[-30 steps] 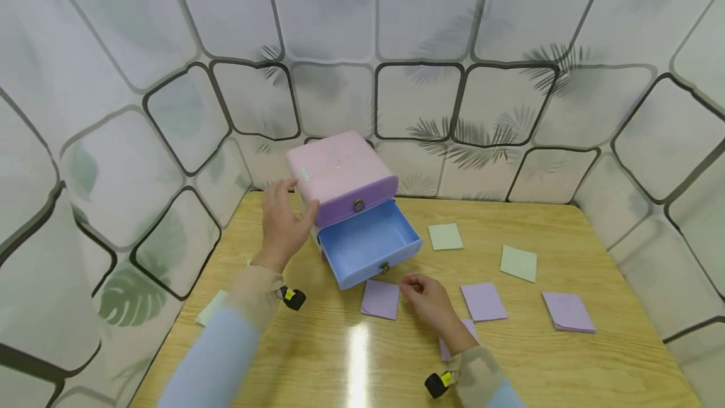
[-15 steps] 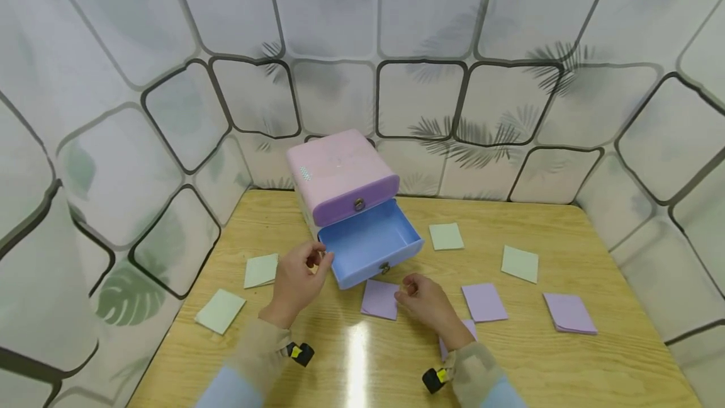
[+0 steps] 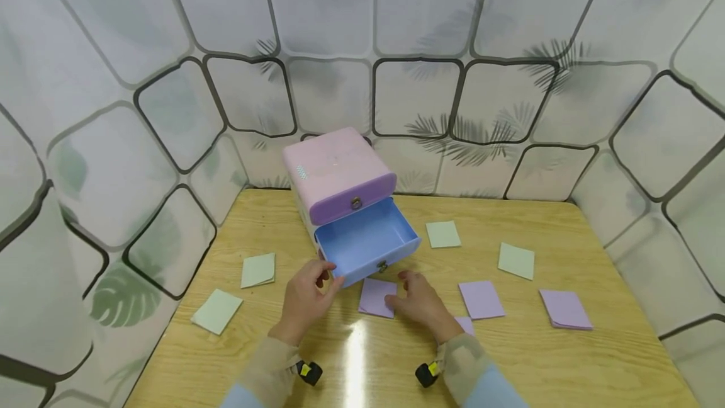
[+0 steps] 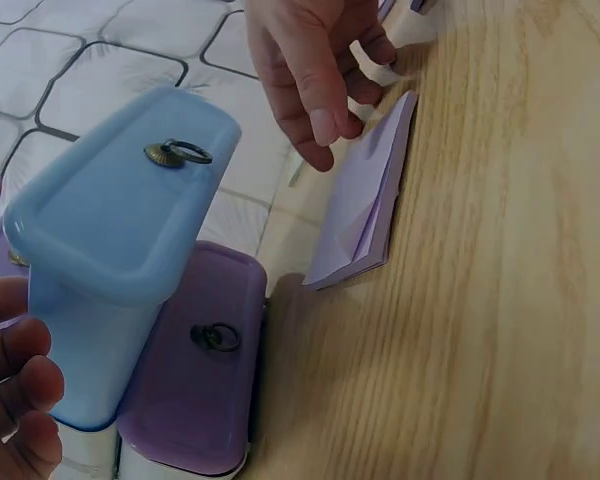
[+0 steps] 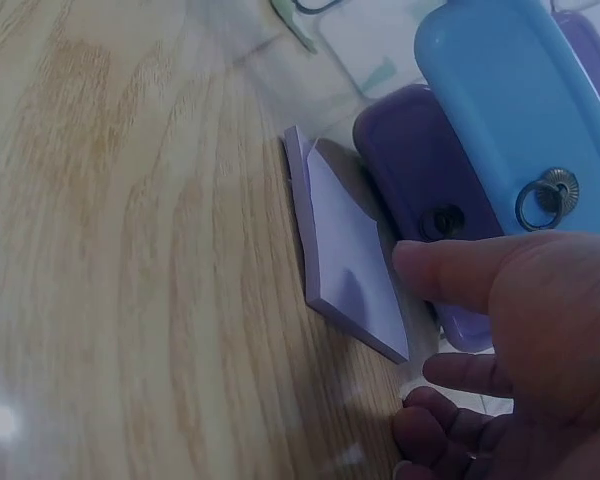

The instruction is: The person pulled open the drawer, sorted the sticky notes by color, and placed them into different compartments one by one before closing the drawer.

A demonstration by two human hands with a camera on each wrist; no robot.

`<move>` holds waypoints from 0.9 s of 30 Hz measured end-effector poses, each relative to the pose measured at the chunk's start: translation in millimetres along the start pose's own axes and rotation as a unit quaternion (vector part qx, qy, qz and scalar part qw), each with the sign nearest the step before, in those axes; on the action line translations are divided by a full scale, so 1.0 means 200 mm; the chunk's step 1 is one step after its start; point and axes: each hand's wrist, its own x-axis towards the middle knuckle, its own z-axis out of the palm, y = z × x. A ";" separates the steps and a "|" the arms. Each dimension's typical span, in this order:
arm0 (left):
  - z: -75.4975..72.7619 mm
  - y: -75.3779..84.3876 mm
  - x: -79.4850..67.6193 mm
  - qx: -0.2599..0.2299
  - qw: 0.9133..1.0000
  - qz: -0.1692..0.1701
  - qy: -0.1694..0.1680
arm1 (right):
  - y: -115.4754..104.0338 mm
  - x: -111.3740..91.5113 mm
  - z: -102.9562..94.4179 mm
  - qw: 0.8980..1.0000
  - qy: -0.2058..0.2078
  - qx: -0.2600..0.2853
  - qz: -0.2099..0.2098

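A small drawer chest with a pink top stands at the table's back left. Its blue drawer is pulled out, showing a brass ring handle. My left hand is at that drawer's front left corner, fingers loosely bent and nothing held. My right hand hovers at the right edge of a purple sticky-note pad, thumb and fingers apart. The pad lies on the table below the drawer front, and its top sheet lifts slightly at one corner. A purple lower drawer is closed under the blue one.
More purple pads lie to the right, one partly behind my right hand. Pale green pads lie left and back right. The wooden table is enclosed by patterned curtain walls.
My left hand has come down from the chest's left side to the drawer's front corner, uncovering the green pads at left. My right hand has shifted slightly left over the purple pad.
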 end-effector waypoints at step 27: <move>0.05 0.03 -0.04 -0.018 0.999 0.011 0.029 | -0.05 -0.03 0.04 0.993 0.027 -0.116 -0.027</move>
